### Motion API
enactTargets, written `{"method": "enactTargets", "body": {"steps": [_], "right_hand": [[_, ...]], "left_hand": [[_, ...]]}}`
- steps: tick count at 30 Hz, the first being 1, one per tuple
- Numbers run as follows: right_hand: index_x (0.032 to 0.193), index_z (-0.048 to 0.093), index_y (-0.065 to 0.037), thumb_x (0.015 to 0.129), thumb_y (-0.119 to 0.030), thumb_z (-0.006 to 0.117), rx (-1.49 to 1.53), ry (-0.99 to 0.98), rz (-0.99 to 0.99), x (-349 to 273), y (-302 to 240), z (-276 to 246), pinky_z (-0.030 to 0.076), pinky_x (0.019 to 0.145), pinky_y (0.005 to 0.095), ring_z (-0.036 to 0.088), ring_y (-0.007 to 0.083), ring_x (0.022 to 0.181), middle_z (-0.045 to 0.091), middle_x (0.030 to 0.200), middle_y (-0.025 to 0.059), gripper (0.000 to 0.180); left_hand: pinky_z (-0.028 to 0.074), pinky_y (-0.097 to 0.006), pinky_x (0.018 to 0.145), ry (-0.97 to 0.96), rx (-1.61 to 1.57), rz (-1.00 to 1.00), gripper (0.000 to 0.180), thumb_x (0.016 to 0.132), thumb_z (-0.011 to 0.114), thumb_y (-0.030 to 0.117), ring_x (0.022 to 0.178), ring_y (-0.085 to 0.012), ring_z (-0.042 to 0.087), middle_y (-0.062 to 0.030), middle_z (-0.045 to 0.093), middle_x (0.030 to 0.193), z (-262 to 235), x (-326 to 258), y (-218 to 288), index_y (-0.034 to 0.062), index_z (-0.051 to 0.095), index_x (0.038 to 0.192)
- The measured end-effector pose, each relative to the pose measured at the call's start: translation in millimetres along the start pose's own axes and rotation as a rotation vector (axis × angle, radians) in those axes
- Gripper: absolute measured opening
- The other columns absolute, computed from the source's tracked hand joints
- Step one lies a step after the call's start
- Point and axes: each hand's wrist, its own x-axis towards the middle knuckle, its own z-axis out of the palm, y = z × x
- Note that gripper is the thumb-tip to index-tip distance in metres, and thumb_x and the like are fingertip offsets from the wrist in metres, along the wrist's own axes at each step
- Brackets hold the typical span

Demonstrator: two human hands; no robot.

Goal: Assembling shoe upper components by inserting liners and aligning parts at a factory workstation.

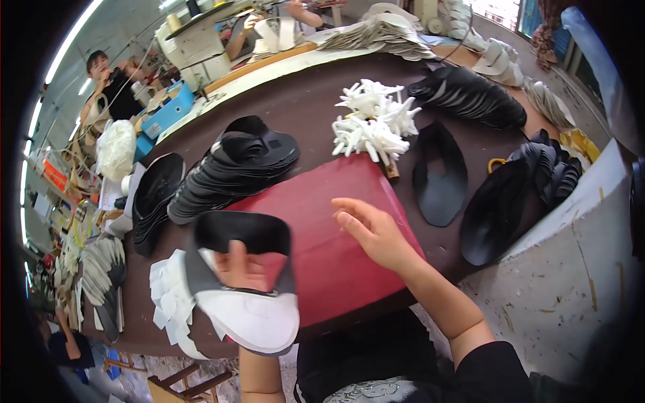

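A black shoe-upper piece with a white lining (245, 295) sits low and left of centre, held up above the near edge of the table (302, 114). The left hand (243, 269) has its grip clamped on this piece, thumb pressed on its front face, fingers hidden behind it; the piece is blurred. Just left of it a stack of white cut lining pieces (171, 302) lies on the table.

The right hand (369, 228) hovers over a flat red rectangular mat (322, 201), its fingers spread apart and holding nothing; I cannot tell whether it touches the mat.

Beyond the mat, to the left, a fanned pile of flat black cut pieces (232, 171) leans across the dark brown table, and a second, smaller black pile (156, 195) lies further left. Behind the mat sits a heap of small white cut strips (373, 121). To the right lies a single black pointed upper piece (440, 174), with more black pieces (497, 208) beside it and a long black row (470, 94) near the far edge. At the far left another person (111, 87) sits at a cluttered bench.
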Motion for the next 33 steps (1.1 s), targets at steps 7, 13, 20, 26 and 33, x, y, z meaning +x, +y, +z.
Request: {"method": "enactTargets", "body": {"steps": [7, 13, 20, 26, 33], "right_hand": [[0.104, 0.069, 0.001, 0.088, -0.006, 0.063, -0.643, 0.452, -0.364, 6.9, -15.8, -66.2, 0.05, 0.071, 0.0245, 0.061, 0.0139, 0.075, 0.069, 0.094, 0.0067, 0.017], [0.102, 0.069, -0.001, 0.084, 0.0, 0.06, -1.317, 0.536, -0.611, 77.7, 14.0, -69.1, 0.051, 0.069, 0.0304, 0.062, 0.0226, 0.073, 0.067, 0.096, 0.0115, 0.02], [0.097, 0.068, 0.002, 0.084, -0.003, 0.06, -1.331, 0.331, -0.173, 104.9, 22.4, -79.7, 0.051, 0.073, 0.0318, 0.062, 0.0207, 0.077, 0.064, 0.099, 0.0101, 0.015], [0.098, 0.069, 0.004, 0.086, -0.002, 0.057, -0.342, 0.089, 0.026, 72.8, -22.0, -95.3, 0.045, 0.068, 0.0208, 0.056, 0.0162, 0.071, 0.064, 0.09, 0.0102, 0.018], [0.093, 0.068, -0.002, 0.08, 0.002, 0.064, -0.857, -0.075, -0.302, -4.6, -8.0, -54.5, 0.042, 0.064, 0.0228, 0.05, 0.0132, 0.068, 0.059, 0.083, 0.0035, 0.015]], "left_hand": [[0.045, -0.034, 0.085, -0.205, 1.086, 1.171, 0.008, 0.083, 0.066, 0.006, 0.097, -0.0215, 0.058, -0.0076, 0.062, 0.11, -10.0, -50.1, -4.0, 0.0121, 0.066, 0.088], [0.05, -0.037, 0.089, -0.763, 1.196, 0.964, 0.022, 0.074, 0.065, -0.002, 0.107, -0.0242, 0.059, -0.0016, 0.064, 0.119, -20.3, -101.0, -8.3, 0.0126, 0.07, 0.089], [0.045, -0.035, 0.091, -0.525, 1.457, 0.884, 0.028, 0.077, 0.067, 0.0, 0.102, -0.0209, 0.059, 0.0001, 0.067, 0.11, 1.6, -58.2, 24.6, 0.0112, 0.07, 0.102], [0.046, -0.033, 0.08, -0.616, 1.451, 0.76, 0.028, 0.079, 0.067, 0.001, 0.086, -0.0206, 0.061, -0.0024, 0.069, 0.098, 18.1, -30.6, 25.9, 0.009, 0.069, 0.106], [0.045, -0.024, 0.065, -0.49, 1.209, 0.246, 0.029, 0.086, 0.061, 0.001, 0.067, -0.0139, 0.057, -0.005, 0.07, 0.09, 38.5, -28.1, 41.9, 0.0014, 0.066, 0.115]]}}
